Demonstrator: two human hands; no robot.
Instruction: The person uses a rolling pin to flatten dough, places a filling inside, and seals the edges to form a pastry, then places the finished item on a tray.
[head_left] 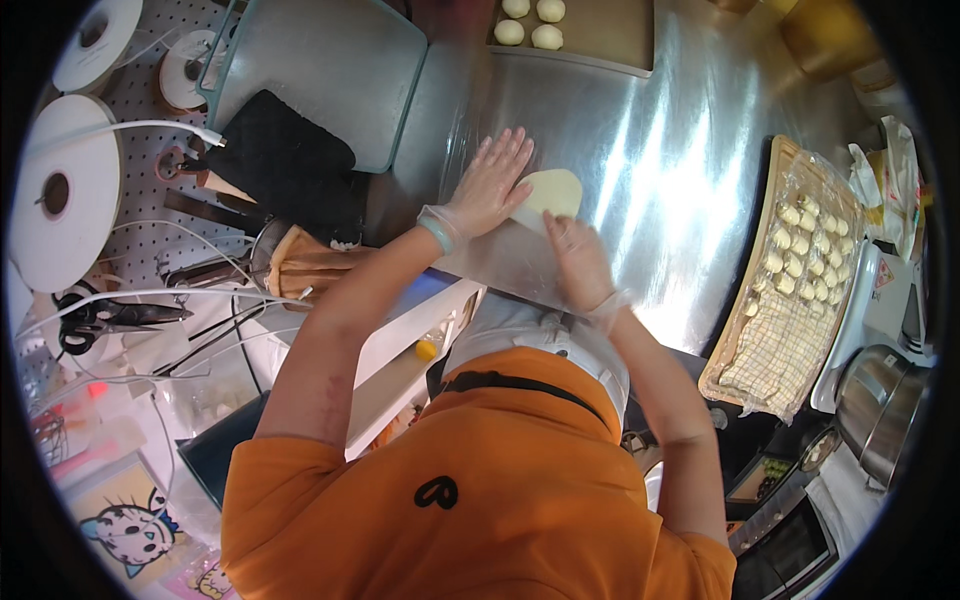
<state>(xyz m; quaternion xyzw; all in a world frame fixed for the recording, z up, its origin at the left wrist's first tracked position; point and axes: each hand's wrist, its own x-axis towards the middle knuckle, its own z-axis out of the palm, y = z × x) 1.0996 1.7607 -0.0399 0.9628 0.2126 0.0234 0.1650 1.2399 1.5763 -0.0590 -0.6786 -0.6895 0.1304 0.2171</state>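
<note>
A thin, pale yellow flattened piece of dough [556, 190] lies on the steel worktop [650, 170]. To its left, my left hand [494, 184] is open, fingers stretched out flat and the thumb reaching toward the dough. My right hand [577, 250] is at the near edge of the dough with its fingers closed and slightly blurred. A whitish, partly see-through patch shows between the two hands; whether my right hand grips this or the dough's edge is unclear. Clear plastic gloves cover both hands.
At the far side, a metal tray [600, 55] carries several round dough balls. A wooden board [725, 375] on the right holds many small shaped pieces under plastic. On the left are a teal-edged board [330, 60], black cloth [280, 140], scissors [105, 318] and ribbon rolls [65, 240].
</note>
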